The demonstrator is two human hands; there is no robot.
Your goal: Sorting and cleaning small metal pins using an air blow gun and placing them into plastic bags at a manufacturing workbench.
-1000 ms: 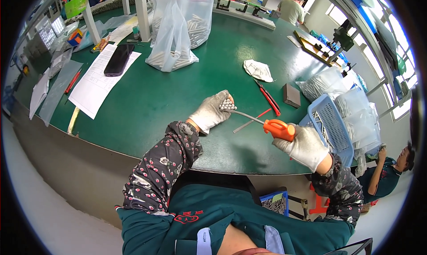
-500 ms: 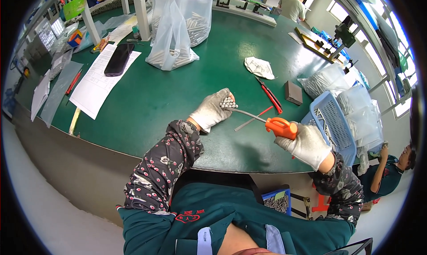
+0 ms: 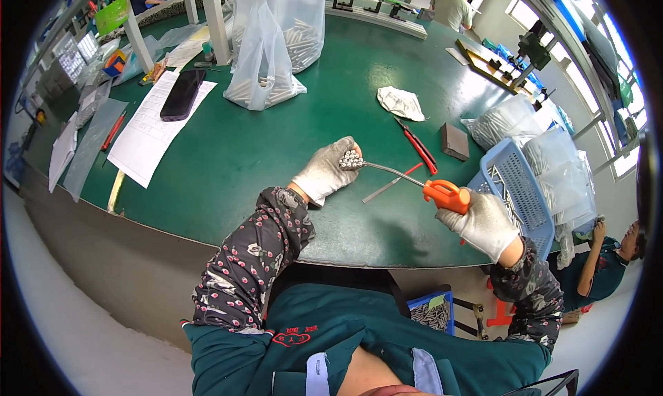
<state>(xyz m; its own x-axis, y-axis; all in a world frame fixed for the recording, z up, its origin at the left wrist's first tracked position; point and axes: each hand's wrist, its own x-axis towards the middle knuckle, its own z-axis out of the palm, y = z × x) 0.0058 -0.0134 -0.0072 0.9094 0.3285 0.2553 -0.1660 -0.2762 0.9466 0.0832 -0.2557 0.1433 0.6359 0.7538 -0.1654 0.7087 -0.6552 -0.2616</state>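
Note:
My left hand (image 3: 324, 172), in a white work glove with bare fingertips, is wrapped round a bundle of small metal tubes (image 3: 351, 160). Their round ends face right, and the rest of their length is hidden in the glove. My right hand (image 3: 480, 221), gloved too, is closed on an orange air blow gun (image 3: 447, 196). The gun's thin bent metal nozzle (image 3: 397, 173) points left, its tip close to the tube ends. Beneath the nozzle a flat file with a red handle (image 3: 392, 182) lies on the green table (image 3: 324, 227).
Red-handled pliers (image 3: 418, 147), a dark block (image 3: 455, 142) and a white cloth (image 3: 400, 104) lie beyond my right hand. A blue basket (image 3: 528, 199) of metal rods stands at the right. Bags of tubes (image 3: 266, 85), a phone (image 3: 183, 94) and papers (image 3: 141, 144) lie far left. One person sits at right.
My right hand has drawn the air blow gun slightly to the right, so its nozzle tip sits a little farther from the tube ends. My left hand stays nearly still.

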